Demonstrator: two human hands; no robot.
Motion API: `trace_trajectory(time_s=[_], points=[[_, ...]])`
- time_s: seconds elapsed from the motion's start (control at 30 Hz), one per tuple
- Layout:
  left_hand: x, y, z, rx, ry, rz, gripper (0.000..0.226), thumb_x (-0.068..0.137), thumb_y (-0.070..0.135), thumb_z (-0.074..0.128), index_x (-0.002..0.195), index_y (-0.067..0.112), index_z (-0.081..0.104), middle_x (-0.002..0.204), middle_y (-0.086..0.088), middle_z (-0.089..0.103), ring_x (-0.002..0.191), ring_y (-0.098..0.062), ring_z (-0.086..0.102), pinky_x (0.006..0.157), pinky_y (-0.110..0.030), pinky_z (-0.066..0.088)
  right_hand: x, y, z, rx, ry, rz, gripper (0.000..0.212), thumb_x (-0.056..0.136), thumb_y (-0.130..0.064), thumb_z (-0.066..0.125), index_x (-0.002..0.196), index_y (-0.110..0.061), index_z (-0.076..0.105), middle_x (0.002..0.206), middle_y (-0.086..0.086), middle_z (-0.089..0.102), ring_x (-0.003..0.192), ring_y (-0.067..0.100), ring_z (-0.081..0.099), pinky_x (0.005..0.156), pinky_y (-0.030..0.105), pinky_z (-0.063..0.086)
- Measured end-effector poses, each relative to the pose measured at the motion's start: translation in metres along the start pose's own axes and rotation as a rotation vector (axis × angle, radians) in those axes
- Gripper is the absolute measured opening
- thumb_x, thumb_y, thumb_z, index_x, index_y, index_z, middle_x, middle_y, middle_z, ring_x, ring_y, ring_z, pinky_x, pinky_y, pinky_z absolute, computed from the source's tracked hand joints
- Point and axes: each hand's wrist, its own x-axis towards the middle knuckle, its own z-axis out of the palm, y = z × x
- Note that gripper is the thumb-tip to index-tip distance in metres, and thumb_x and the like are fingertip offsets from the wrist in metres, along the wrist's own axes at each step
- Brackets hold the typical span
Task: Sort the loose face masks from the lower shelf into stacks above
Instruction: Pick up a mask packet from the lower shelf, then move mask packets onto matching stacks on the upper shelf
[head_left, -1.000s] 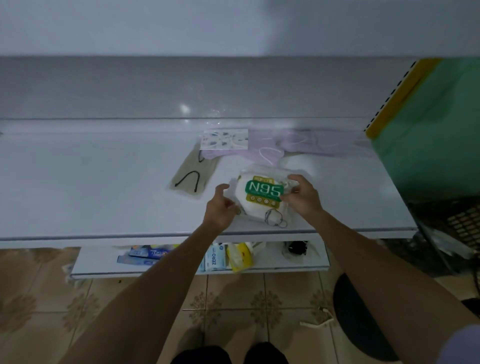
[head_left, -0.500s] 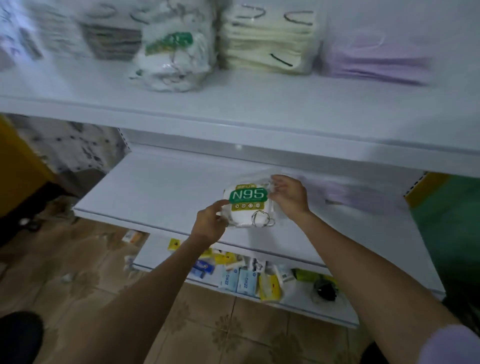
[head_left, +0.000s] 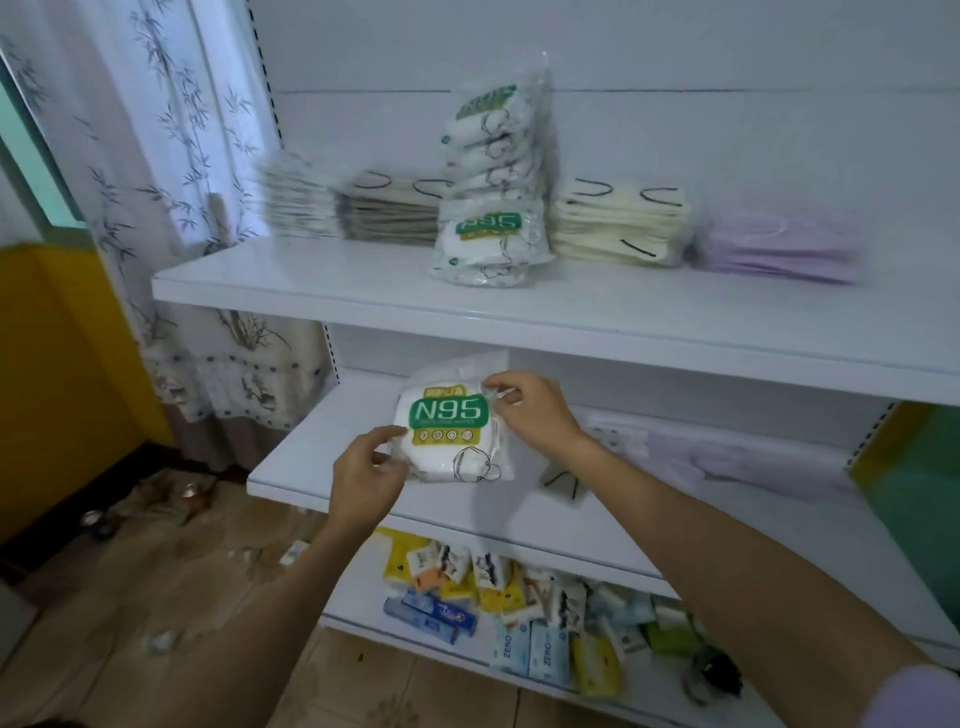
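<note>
I hold a packaged white N95 mask with a green label in front of the lower shelf. My left hand pinches its lower left corner. My right hand pinches its upper right edge. On the upper shelf stand sorted stacks: white masks, grey masks, N95 packs, cream masks and purple masks. Loose purple masks, a patterned mask and a beige mask with black loops lie on the lower shelf.
A bottom shelf carries several small packets and boxes. A patterned curtain hangs at the left beside a yellow wall. Litter lies on the tiled floor. A green and yellow panel stands at the right.
Both hands have lifted the N95 pack off the lower shelf. My view has tilted up and left, so the upper shelf's stacks have come fully into sight.
</note>
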Motion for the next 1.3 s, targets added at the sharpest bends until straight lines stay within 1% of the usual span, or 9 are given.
trace_trajectory(time_s=[0.17,0.33,0.57,0.87,0.93,1.07,1.13,1.23,1.3], points=[[0.014,0.020,-0.074,0.010,0.129,0.150,0.035,0.082,-0.001,0.055,0.111,0.015,0.065,0.094,-0.006,0.058,0.066,-0.005,0.048,0.057,-0.018,0.039,0.014,-0.068,0.015,0.044,0.095,-0.091,0.031,0.085,-0.002,0.055,0.113,-0.008,0.067,0.113,0.006,0.065,0.092,0.009,0.058,0.080,0.015,0.042],[0.051,0.064,-0.107,-0.018,0.178,0.293,0.036,0.081,0.003,0.056,0.113,0.017,0.065,0.100,-0.002,0.058,0.079,-0.016,0.053,0.073,-0.028,0.046,0.045,-0.115,-0.013,-0.025,0.233,-0.202,0.033,0.088,-0.010,0.057,0.121,-0.007,0.061,0.120,0.008,0.058,0.092,0.010,0.054,0.085,0.019,0.043],[0.110,0.115,-0.071,-0.095,0.107,0.349,0.040,0.082,0.003,0.054,0.119,0.014,0.062,0.119,-0.006,0.059,0.085,-0.011,0.054,0.062,-0.001,0.036,0.094,-0.111,-0.061,-0.218,0.319,-0.189,0.043,0.087,-0.017,0.060,0.128,-0.005,0.053,0.128,0.012,0.049,0.114,0.023,0.051,0.096,0.027,0.037],[0.206,0.147,-0.026,-0.053,0.032,0.393,0.043,0.083,0.003,0.057,0.123,0.019,0.059,0.128,-0.008,0.055,0.111,-0.024,0.053,0.095,-0.029,0.043,0.189,-0.085,-0.100,-0.251,0.384,-0.155,0.027,0.092,-0.020,0.055,0.112,-0.004,0.063,0.117,0.014,0.056,0.103,0.022,0.051,0.083,0.021,0.033],[0.225,0.150,-0.015,-0.033,0.012,0.412,0.043,0.083,0.003,0.057,0.123,0.019,0.059,0.128,-0.009,0.055,0.112,-0.025,0.053,0.095,-0.031,0.042,0.208,-0.074,-0.102,-0.263,0.368,-0.124,0.014,0.094,-0.022,0.053,0.098,-0.011,0.062,0.111,0.012,0.052,0.096,0.019,0.048,0.080,0.021,0.033],[0.249,0.142,0.006,0.118,-0.082,0.477,0.040,0.088,0.012,0.059,0.127,0.020,0.056,0.130,-0.009,0.054,0.107,-0.020,0.051,0.086,-0.021,0.035,0.231,-0.043,-0.096,-0.390,0.232,-0.035,0.040,0.095,-0.035,0.050,0.112,-0.001,0.059,0.136,0.015,0.036,0.125,0.026,0.040,0.105,0.031,0.032],[0.255,0.137,0.011,0.152,-0.113,0.477,0.037,0.090,0.019,0.057,0.127,0.022,0.056,0.129,-0.010,0.055,0.102,-0.020,0.053,0.086,-0.026,0.039,0.239,-0.033,-0.094,-0.395,0.168,0.023,0.039,0.094,-0.039,0.049,0.108,-0.005,0.061,0.130,0.012,0.039,0.120,0.025,0.042,0.101,0.033,0.036],[0.260,0.132,0.013,0.144,-0.116,0.464,0.032,0.089,0.021,0.058,0.120,0.025,0.060,0.124,-0.009,0.058,0.101,-0.020,0.055,0.089,-0.032,0.043,0.246,-0.031,-0.094,-0.352,0.155,0.089,0.028,0.087,-0.040,0.052,0.070,-0.018,0.058,0.099,0.008,0.047,0.090,0.022,0.049,0.075,0.032,0.042],[0.259,0.131,0.013,0.138,-0.127,0.464,0.030,0.088,0.021,0.059,0.117,0.025,0.061,0.120,-0.009,0.060,0.098,-0.020,0.055,0.089,-0.033,0.045,0.245,-0.032,-0.093,-0.379,0.139,0.107,0.029,0.084,-0.044,0.049,0.079,-0.018,0.062,0.100,0.011,0.052,0.093,0.025,0.051,0.083,0.036,0.047]])
